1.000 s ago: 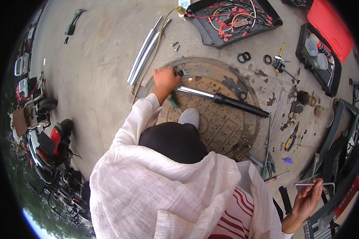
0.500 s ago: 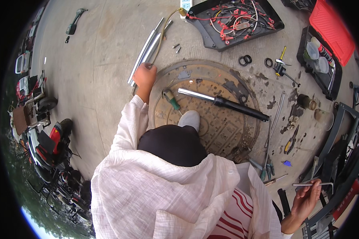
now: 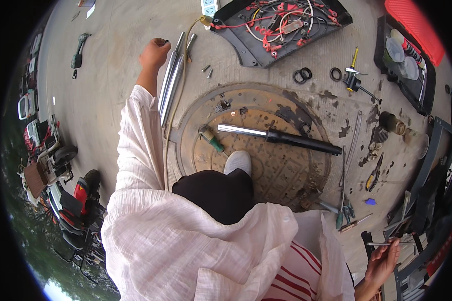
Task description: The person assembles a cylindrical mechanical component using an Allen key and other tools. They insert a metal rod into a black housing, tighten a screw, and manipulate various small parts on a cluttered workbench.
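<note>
The person's left hand [image 3: 153, 53] reaches far out over the concrete floor [image 3: 110, 100], fingers curled together at the far end of a pair of long chrome tubes [image 3: 172, 80] lying side by side just left of the round manhole cover [image 3: 266, 165]. Whether the fingers actually grip a tube end cannot be told.

Right hand [image 3: 384, 261], low and near on the right, pinches a thin metal rod [image 3: 386, 244] between fingertips.

Handling judgement: tubes look rigid, smooth, likely slick and moderately heavy; a mid-length hold would balance better than the tip.

Room: open concrete to the left; to the right, a yellow cable [image 3: 178, 95] runs alongside, with small bolts [image 3: 207, 70] and a black wiring panel [image 3: 281, 27] just beyond.
</note>
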{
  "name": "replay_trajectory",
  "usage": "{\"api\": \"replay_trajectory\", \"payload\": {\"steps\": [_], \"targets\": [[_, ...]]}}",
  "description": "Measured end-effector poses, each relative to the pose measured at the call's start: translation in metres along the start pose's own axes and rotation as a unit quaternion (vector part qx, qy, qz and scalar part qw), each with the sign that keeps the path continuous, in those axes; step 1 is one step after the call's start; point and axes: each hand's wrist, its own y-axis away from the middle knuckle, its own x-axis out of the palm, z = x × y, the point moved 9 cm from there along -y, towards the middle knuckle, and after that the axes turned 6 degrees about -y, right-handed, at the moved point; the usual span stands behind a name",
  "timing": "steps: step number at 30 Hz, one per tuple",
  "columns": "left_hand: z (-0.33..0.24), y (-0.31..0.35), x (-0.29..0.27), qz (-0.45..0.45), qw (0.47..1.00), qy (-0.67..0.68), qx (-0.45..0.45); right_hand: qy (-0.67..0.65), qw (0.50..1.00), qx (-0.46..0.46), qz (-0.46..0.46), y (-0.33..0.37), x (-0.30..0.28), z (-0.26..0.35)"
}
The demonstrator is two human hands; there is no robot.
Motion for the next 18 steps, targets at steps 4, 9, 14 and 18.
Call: {"api": "replay_trajectory", "payload": {"steps": [4,9,14,18], "targets": [[-0.010,-0.049,0.012,0.058,0.996,-0.035,0.057,0.044,0.998,0.028,-0.022,-0.006,-0.022,-0.014],[-0.026,-0.089,0.038,0.089,0.987,-0.097,0.091,0.067,0.995,0.057,-0.043,-0.005,-0.035,-0.033],[-0.050,-0.090,0.046,0.109,0.981,-0.119,0.107,0.093,0.991,0.074,-0.057,-0.003,-0.035,-0.044],[-0.050,-0.092,0.051,0.115,0.980,-0.110,0.117,0.106,0.991,0.074,-0.036,-0.007,-0.027,-0.044]]}}
